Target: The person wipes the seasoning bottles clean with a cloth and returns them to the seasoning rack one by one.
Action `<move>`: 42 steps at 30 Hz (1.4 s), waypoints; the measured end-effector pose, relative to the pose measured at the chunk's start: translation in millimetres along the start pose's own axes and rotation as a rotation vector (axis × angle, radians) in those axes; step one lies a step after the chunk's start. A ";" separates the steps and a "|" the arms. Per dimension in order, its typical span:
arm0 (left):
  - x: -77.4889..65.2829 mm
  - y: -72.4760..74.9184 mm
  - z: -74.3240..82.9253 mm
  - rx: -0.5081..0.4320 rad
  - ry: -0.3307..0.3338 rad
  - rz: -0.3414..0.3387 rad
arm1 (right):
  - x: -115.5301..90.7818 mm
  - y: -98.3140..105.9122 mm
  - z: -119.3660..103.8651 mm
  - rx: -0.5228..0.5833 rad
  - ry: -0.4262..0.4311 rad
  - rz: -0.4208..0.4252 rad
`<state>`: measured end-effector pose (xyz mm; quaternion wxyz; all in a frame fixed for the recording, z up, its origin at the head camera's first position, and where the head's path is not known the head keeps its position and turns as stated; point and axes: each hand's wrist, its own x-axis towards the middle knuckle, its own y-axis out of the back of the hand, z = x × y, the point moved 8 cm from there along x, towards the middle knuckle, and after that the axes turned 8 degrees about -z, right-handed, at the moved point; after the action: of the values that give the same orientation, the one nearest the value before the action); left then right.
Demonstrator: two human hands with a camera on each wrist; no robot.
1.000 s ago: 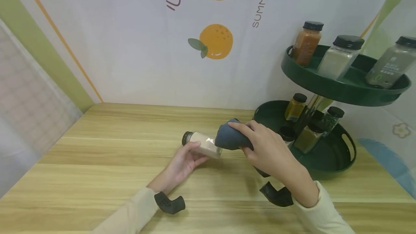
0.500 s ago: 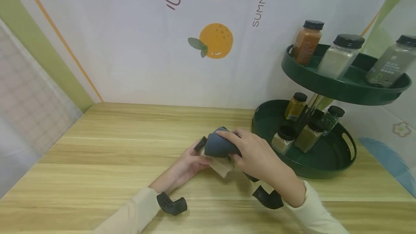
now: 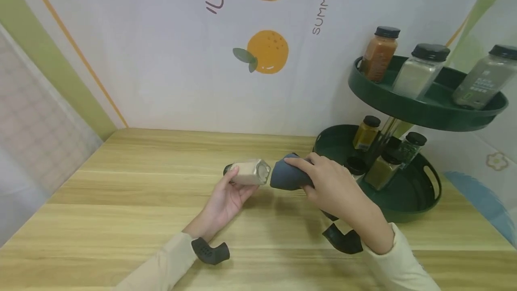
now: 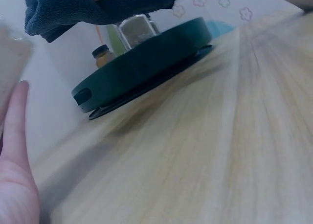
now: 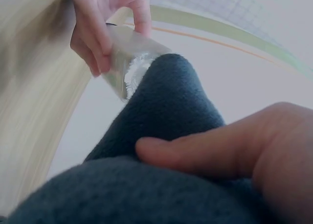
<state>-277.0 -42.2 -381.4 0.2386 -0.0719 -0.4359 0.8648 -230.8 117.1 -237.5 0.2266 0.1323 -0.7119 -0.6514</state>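
Observation:
My left hand (image 3: 227, 201) grips a clear spice jar (image 3: 247, 172) of pale powder, tipped on its side above the table. Its black cap points left and its base faces right. A folded dark blue cloth (image 3: 288, 174) is bunched in my right hand (image 3: 333, 187), just right of the jar's base. In the right wrist view the cloth (image 5: 161, 106) partly covers the jar's base (image 5: 137, 72), and the thumb (image 5: 195, 155) presses on the fabric. Whether cloth and jar touch, I cannot tell. Only part of the jar (image 4: 10, 62) shows in the left wrist view.
A green two-tier rack (image 3: 428, 113) stands at the right on the wooden table (image 3: 153, 183). Its upper tray bears an orange-brown jar (image 3: 379, 57), a pale jar (image 3: 420, 73) and a grey jar (image 3: 482, 80). Several smaller jars sit in the lower tray (image 3: 420, 196). A printed curtain (image 3: 161, 57) hangs behind.
Half a second ago the cloth covered much of the jar. Now my right hand has drawn it back rightward, and the jar has turned so its base shows.

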 end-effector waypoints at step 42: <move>-4.4 -24.2 -20.7 0.299 0.146 -0.332 | 7.5 -15.9 -13.3 0.139 -0.007 0.011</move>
<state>-257.8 -17.2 -375.3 0.4163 -0.0255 -0.2902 0.8613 -232.3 100.1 -251.4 0.2180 0.1416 -0.7569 -0.5996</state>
